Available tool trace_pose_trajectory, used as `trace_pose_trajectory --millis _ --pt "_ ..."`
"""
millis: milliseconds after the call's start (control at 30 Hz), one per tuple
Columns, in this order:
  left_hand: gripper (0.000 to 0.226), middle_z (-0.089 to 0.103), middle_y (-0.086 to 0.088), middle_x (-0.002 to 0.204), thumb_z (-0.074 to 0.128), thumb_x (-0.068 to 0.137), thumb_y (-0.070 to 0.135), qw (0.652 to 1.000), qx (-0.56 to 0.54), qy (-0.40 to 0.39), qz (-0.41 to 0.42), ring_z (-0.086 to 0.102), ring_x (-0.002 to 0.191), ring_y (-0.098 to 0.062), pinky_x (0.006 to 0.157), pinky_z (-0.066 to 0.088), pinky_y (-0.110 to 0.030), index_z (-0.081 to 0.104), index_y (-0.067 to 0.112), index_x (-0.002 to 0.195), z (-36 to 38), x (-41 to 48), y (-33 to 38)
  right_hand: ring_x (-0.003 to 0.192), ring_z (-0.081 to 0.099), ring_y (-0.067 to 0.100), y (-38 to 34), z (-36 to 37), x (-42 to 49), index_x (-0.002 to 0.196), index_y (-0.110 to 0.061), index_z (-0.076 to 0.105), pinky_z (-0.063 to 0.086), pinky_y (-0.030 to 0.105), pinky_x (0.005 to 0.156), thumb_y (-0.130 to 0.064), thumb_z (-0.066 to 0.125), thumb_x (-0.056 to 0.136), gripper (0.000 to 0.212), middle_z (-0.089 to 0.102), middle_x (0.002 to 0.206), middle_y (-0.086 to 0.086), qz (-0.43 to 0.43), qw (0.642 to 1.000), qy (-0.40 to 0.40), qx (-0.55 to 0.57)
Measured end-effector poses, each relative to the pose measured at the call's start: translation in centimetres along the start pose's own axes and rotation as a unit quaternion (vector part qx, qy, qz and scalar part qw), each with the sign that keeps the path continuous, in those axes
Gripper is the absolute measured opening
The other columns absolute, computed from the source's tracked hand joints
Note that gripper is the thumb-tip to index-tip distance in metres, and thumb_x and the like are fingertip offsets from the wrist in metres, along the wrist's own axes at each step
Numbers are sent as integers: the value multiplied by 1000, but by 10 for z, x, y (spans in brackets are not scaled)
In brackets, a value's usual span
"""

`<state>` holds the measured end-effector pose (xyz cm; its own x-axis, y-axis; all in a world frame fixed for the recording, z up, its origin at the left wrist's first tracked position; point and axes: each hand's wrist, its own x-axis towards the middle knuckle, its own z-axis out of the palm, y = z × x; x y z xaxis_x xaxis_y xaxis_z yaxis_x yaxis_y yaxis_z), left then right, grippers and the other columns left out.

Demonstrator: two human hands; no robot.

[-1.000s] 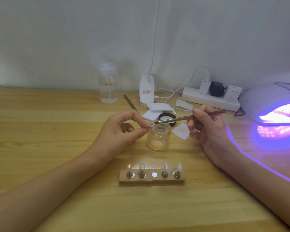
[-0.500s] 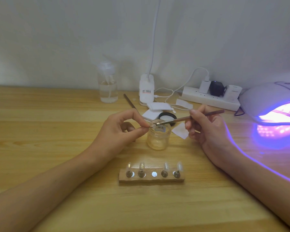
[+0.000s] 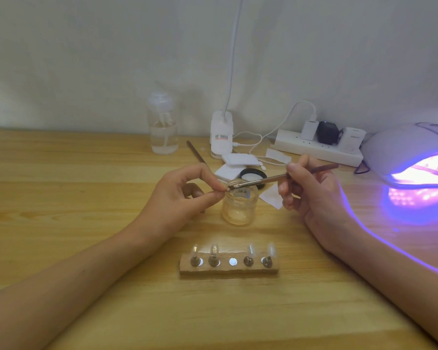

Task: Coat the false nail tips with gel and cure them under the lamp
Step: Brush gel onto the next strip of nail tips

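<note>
Here, the left grip pinches a small nail tip between thumb and forefinger, just above the rim of the jar. The right grip is clamped on the brush; its bristles touch the nail tip. Four more tips stand upright on the holder, near the jar on the desk. The lamp glows violet at the far right.

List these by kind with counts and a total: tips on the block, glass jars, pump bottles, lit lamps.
Tips on the block: 4
Jars: 1
Pump bottles: 1
Lit lamps: 1
Total: 7
</note>
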<state>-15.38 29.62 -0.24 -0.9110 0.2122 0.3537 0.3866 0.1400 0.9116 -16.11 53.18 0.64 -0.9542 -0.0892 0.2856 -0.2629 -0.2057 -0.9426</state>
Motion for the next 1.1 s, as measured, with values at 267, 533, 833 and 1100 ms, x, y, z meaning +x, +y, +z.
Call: trace_pose_trajectory --millis 267,533,833,1100 --pt "10 71 12 88 76 82 10 1000 12 1 -19 54 62 -11 65 48 -31 68 15 79 1 -1 3 54 54 11 -1 0 -1 65 -27 56 45 18 49 -25 64 92 29 60 60 0 -1 1000 -3 7" --pt "9 71 9 88 77 81 13 999 15 4 -33 55 62 -9 62 49 -25 70 17 79 1 -1 4 54 55 10 -3 3 -1 63 -28 57 45 18 48 -26 62 87 25 59 59 -1 -4 1000 3 16" --pt "9 72 5 90 78 80 13 999 10 6 -46 54 62 -10 58 51 -20 70 16 78 1 -2 5 55 55 10 -2 3 -2 65 -25 57 45 18 48 -24 62 88 24 59 59 -1 1 1000 9 15" --pt "11 73 7 90 79 78 13 999 9 8 -53 51 53 -5 54 47 -15 70 17 75 1 -3 7 55 55 10 -2 2 -2 64 -27 56 45 19 48 -24 63 90 28 58 59 0 -2 1000 6 15"
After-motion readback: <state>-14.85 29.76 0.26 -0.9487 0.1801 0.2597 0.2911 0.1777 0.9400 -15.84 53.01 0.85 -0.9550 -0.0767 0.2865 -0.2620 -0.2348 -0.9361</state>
